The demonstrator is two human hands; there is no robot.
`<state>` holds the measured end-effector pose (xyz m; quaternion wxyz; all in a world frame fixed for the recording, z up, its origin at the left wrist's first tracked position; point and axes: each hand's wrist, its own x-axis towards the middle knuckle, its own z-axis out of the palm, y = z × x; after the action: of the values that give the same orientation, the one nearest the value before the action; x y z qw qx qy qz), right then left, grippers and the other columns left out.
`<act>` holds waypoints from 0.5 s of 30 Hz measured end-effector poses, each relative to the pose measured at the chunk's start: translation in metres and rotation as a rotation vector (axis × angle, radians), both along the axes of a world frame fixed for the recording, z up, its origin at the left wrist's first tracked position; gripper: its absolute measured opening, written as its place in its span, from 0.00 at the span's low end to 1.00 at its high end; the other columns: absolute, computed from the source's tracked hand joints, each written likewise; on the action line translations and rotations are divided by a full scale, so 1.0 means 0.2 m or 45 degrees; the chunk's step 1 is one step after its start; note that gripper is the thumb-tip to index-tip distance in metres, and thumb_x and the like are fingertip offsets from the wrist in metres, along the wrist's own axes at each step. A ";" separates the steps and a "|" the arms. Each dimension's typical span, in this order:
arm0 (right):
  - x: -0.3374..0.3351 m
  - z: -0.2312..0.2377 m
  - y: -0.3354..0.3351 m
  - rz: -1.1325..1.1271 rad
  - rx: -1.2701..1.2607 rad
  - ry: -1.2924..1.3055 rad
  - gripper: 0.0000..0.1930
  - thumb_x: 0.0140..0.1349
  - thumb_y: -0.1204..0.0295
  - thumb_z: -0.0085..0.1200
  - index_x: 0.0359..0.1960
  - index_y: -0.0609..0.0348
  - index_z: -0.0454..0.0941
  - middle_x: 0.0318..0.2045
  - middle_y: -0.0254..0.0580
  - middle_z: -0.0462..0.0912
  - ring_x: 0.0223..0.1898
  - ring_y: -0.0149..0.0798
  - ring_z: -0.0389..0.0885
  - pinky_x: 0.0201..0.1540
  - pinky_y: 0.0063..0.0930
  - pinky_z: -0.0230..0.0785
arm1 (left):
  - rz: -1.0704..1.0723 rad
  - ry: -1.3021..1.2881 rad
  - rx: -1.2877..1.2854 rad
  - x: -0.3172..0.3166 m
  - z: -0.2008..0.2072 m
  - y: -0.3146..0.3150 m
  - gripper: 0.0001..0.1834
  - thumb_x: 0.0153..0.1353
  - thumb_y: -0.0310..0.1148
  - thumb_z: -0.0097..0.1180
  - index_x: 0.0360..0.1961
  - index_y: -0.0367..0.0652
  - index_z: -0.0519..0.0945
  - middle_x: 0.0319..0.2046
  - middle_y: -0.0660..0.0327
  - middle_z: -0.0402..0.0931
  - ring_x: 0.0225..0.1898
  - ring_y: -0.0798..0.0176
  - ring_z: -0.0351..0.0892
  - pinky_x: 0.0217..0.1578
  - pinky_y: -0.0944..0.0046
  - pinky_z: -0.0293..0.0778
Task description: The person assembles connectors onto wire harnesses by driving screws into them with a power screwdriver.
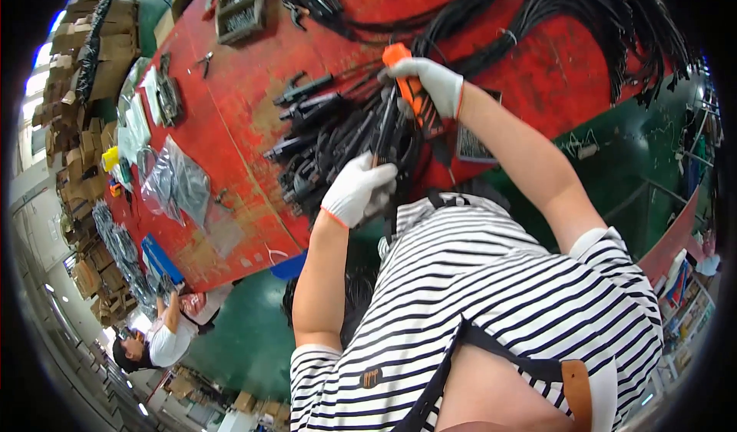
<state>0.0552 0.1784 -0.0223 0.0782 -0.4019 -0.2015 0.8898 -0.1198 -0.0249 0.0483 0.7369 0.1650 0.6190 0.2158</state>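
White gloves with orange cuffs cover both my hands. My left hand (pixel 355 192) is closed around the near end of a slim black cable-end piece (pixel 385 134), which points away from me. Farther up and to the right, my right hand (pixel 434 82) grips an orange-and-black power screwdriver (pixel 419 105), its thin tip angled down toward my body. Some right fingers lie close to the far end of the black piece; whether they touch it is unclear. A heap of black cable ends (pixel 311 152) lies beside and beyond my left hand.
Long black cable bundles (pixel 530 9) spread over the red table (pixel 238 94). A divided metal tray (pixel 239 9) of small parts, pliers (pixel 205 63) and clear plastic bags (pixel 180 178) lie on it. A box of small parts (pixel 476 144) sits under my right forearm. Another person (pixel 165 332) works at lower left.
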 end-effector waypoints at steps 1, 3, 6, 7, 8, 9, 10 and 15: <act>0.01 0.04 0.01 -0.011 0.013 -0.039 0.17 0.68 0.58 0.60 0.52 0.55 0.81 0.37 0.41 0.87 0.22 0.33 0.84 0.25 0.28 0.82 | 0.001 0.114 0.036 0.04 0.03 0.02 0.11 0.67 0.38 0.63 0.42 0.43 0.79 0.28 0.63 0.82 0.19 0.72 0.75 0.17 0.70 0.63; 0.04 0.04 0.02 -0.024 0.031 -0.022 0.18 0.68 0.57 0.61 0.51 0.55 0.81 0.36 0.41 0.86 0.22 0.32 0.84 0.25 0.27 0.82 | -0.050 0.264 0.058 0.07 0.04 0.04 0.16 0.65 0.39 0.63 0.47 0.39 0.80 0.31 0.53 0.85 0.22 0.62 0.82 0.20 0.63 0.70; 0.04 0.05 0.03 -0.025 -0.012 0.021 0.18 0.67 0.57 0.63 0.50 0.55 0.81 0.34 0.41 0.85 0.22 0.32 0.84 0.25 0.26 0.82 | -0.345 1.150 0.965 0.06 -0.23 -0.06 0.26 0.64 0.40 0.61 0.59 0.36 0.77 0.35 0.38 0.86 0.29 0.45 0.89 0.27 0.49 0.79; 0.07 0.04 0.03 -0.080 0.008 -0.059 0.17 0.67 0.57 0.64 0.50 0.54 0.81 0.33 0.41 0.85 0.22 0.31 0.84 0.25 0.26 0.82 | -0.515 1.251 0.658 0.16 -0.04 0.02 0.35 0.65 0.41 0.59 0.69 0.33 0.69 0.36 0.30 0.84 0.35 0.34 0.88 0.36 0.40 0.82; 0.06 0.05 0.01 -0.107 0.032 -0.117 0.17 0.67 0.57 0.64 0.50 0.54 0.81 0.32 0.40 0.85 0.22 0.31 0.83 0.25 0.26 0.82 | -0.521 1.260 0.654 0.19 0.02 0.02 0.35 0.65 0.41 0.59 0.69 0.33 0.69 0.36 0.30 0.84 0.35 0.34 0.88 0.36 0.40 0.82; 0.06 0.07 0.00 -0.120 0.015 -0.104 0.17 0.66 0.58 0.66 0.49 0.53 0.81 0.31 0.40 0.84 0.22 0.31 0.83 0.25 0.26 0.82 | -0.592 1.352 0.543 0.21 0.05 0.02 0.36 0.65 0.41 0.59 0.70 0.34 0.68 0.35 0.32 0.84 0.33 0.34 0.88 0.36 0.40 0.82; 0.07 0.08 -0.01 -0.130 0.014 -0.101 0.17 0.66 0.58 0.66 0.49 0.53 0.81 0.31 0.40 0.84 0.22 0.31 0.83 0.25 0.26 0.82 | -0.665 1.441 0.434 0.23 0.06 0.03 0.37 0.66 0.41 0.59 0.71 0.34 0.66 0.33 0.34 0.85 0.32 0.34 0.88 0.35 0.41 0.82; 0.07 0.09 -0.04 -0.187 -0.058 -0.180 0.17 0.64 0.58 0.68 0.45 0.53 0.78 0.27 0.40 0.82 0.20 0.32 0.81 0.25 0.28 0.82 | -0.632 1.699 0.611 0.31 0.03 -0.04 0.38 0.66 0.46 0.61 0.71 0.37 0.66 0.29 0.41 0.85 0.28 0.38 0.88 0.31 0.43 0.82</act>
<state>0.0699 0.1707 -0.0046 0.1196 -0.4789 -0.1563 0.8555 -0.0574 -0.0323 0.0551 0.1760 0.5516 0.8149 0.0264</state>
